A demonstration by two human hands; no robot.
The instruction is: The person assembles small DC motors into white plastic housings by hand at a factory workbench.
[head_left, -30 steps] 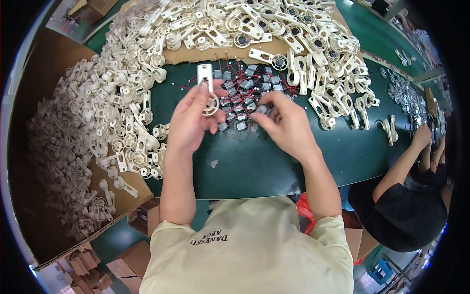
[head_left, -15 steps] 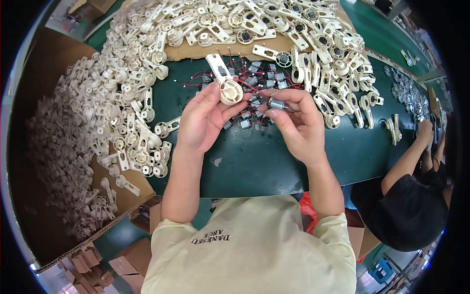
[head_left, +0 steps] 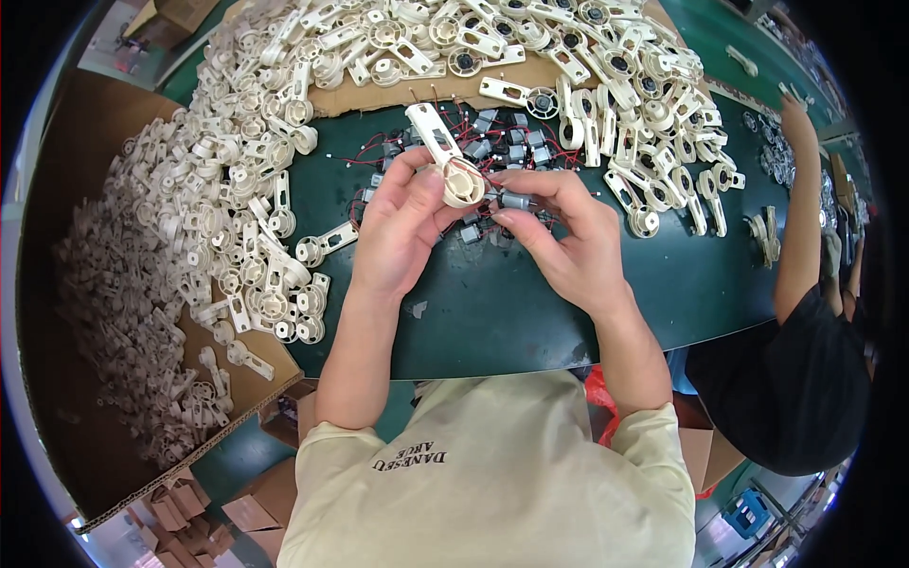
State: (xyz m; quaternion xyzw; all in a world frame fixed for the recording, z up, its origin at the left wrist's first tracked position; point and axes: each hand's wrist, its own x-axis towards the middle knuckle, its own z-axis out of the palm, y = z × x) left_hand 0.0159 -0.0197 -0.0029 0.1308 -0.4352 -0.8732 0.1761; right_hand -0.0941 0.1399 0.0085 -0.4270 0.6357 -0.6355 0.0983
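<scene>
Cream casing (head_left: 460, 176), grey motor (head_left: 516, 201)

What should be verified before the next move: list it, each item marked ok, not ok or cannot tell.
1. Left hand gripping the cream plastic part: ok.
2. Right hand pinching a small grey motor: ok.
3. Held motor clear of the part's round end: cannot tell, they nearly meet.
4. Green table bare beyond the hands: not ok, loose motors lie there.
5. Co-worker's arm away from both hands: ok, far right.
</scene>
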